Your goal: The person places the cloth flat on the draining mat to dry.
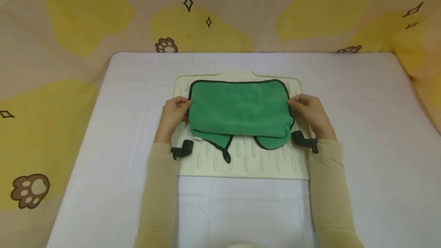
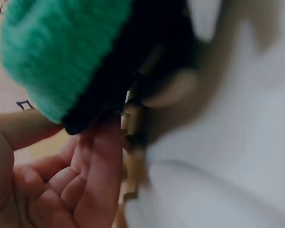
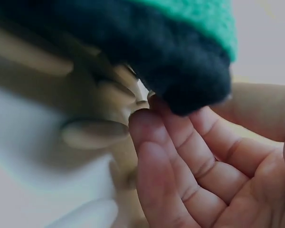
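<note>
A green towel (image 1: 241, 108) with dark edging lies folded over a cream ridged board (image 1: 246, 168). Two of its corners stick out below the fold, one ending in a dark hanging loop (image 1: 226, 156). My left hand (image 1: 172, 116) pinches the towel's left edge between thumb and fingers; up close in the left wrist view, the thumb lies against the green pile. At the opposite side, my right hand (image 1: 310, 115) pinches the right edge. The right wrist view shows the dark edging (image 3: 194, 80) between that thumb and the fingers.
The board rests on a table with a white cover (image 1: 241, 209). Behind and to the left hangs a patterned yellow and beige cloth (image 1: 113, 10). Black straps with small mounts (image 1: 184, 148) sit at both wrists. Part of a pale round object (image 1: 244, 245) shows at the bottom edge.
</note>
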### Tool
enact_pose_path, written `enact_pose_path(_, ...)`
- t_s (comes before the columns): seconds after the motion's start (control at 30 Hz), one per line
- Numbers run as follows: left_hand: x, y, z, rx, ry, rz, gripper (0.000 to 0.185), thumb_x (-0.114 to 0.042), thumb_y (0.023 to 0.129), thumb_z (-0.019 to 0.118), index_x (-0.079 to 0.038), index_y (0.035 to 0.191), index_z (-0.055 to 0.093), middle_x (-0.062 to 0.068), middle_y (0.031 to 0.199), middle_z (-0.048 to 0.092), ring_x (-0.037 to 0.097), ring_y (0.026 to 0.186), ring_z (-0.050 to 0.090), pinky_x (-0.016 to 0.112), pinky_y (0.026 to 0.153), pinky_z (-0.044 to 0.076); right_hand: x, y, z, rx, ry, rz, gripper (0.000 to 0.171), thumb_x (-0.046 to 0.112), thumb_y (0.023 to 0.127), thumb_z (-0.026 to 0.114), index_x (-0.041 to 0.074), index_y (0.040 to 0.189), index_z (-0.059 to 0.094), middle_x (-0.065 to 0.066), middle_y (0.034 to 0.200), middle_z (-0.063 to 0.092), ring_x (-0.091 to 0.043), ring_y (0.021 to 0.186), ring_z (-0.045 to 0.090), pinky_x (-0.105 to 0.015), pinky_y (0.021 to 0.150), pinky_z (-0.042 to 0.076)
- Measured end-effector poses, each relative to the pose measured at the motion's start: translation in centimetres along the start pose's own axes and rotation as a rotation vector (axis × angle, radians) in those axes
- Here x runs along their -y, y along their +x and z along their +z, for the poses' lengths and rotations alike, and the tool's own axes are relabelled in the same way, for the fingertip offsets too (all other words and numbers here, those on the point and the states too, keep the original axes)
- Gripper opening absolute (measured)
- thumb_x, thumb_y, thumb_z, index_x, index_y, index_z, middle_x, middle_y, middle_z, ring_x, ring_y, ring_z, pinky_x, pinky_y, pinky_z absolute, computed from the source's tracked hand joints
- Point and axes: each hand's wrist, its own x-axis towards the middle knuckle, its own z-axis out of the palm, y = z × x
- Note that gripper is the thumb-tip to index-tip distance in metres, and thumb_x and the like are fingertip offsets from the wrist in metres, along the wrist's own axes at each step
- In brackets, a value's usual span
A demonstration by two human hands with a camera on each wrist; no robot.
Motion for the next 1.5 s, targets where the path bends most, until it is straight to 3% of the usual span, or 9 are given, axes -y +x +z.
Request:
enact_pose_path(0.2,0.2,-1.8,-0.4,0.088,0.008,-0.013,0.035,-0.026,0.097,0.055,0.005,0.112,0.060,0.011,0.086,0.067,0.008,0.058,0.063,0.026,0.065,0.053,-0.2,-1.5,0.0,0.084,-0.040,0.057,0.041,0.030,0.096,0.056,-0.009,0.110,0.059,0.009,0.082,0.060,-0.007,0.078,0.056,-0.020,0.074,0.044)
enact_pose_path(0.4,1.3,-2.7,-0.5,0.139,-0.084,-0.020,0.034,-0.022,0.097,0.055,0.009,0.108,0.058,0.005,0.080,0.065,0.008,0.065,0.063,0.025,0.067,0.054,-0.4,-2.7,-0.3,0.155,-0.028,0.086,0.042,0.031,0.095,0.057,-0.009,0.107,0.060,0.003,0.072,0.062,-0.013,0.068,0.061,-0.021,0.076,0.045)
enact_pose_path(0.6,2.0,-2.9,-0.1,0.113,-0.166,-0.006,0.029,-0.020,0.096,0.057,0.007,0.105,0.058,0.002,0.079,0.066,0.010,0.068,0.063,0.026,0.068,0.055,-1.2,-3.1,-0.3,0.178,0.063,0.070,0.037,0.029,0.095,0.059,-0.007,0.101,0.061,0.004,0.074,0.063,-0.013,0.067,0.062,-0.020,0.073,0.049)
enact_pose_path(0.9,2.3,-2.9,0.0,0.083,-0.181,0.037,0.024,-0.015,0.094,0.059,0.008,0.099,0.056,-0.002,0.074,0.063,0.008,0.065,0.062,0.023,0.064,0.054,-2.1,-2.6,0.2,0.175,0.189,-0.025,0.021,0.021,0.096,0.057,0.003,0.088,0.062,0.003,0.073,0.060,-0.012,0.064,0.060,-0.023,0.063,0.052)
enact_pose_path(1.23,2.1,-2.9,-0.1,0.041,-0.212,0.072,0.022,-0.011,0.093,0.061,0.010,0.099,0.057,-0.003,0.071,0.064,0.007,0.061,0.062,0.024,0.061,0.055,-2.0,-2.6,-0.1,0.115,0.370,0.004,0.013,0.016,0.095,0.058,0.009,0.086,0.064,0.003,0.066,0.061,-0.008,0.058,0.057,-0.020,0.055,0.051)
enact_pose_path(1.4,2.2,-2.9,-0.1,0.016,-0.223,0.076,0.020,-0.011,0.092,0.062,0.008,0.098,0.058,-0.004,0.070,0.064,0.008,0.059,0.063,0.025,0.060,0.055,-1.8,-2.6,0.0,0.112,0.405,0.009,0.012,0.016,0.095,0.059,0.009,0.086,0.064,0.003,0.066,0.061,-0.007,0.057,0.057,-0.020,0.053,0.050)
enact_pose_path(1.5,2.3,-3.0,0.0,0.023,-0.221,0.064,0.022,-0.014,0.093,0.062,0.008,0.099,0.058,-0.003,0.072,0.064,0.008,0.059,0.063,0.025,0.061,0.055,-1.8,-3.0,0.3,0.089,0.336,0.015,0.014,0.020,0.095,0.058,0.009,0.089,0.064,0.005,0.066,0.061,-0.007,0.057,0.056,-0.020,0.055,0.050)
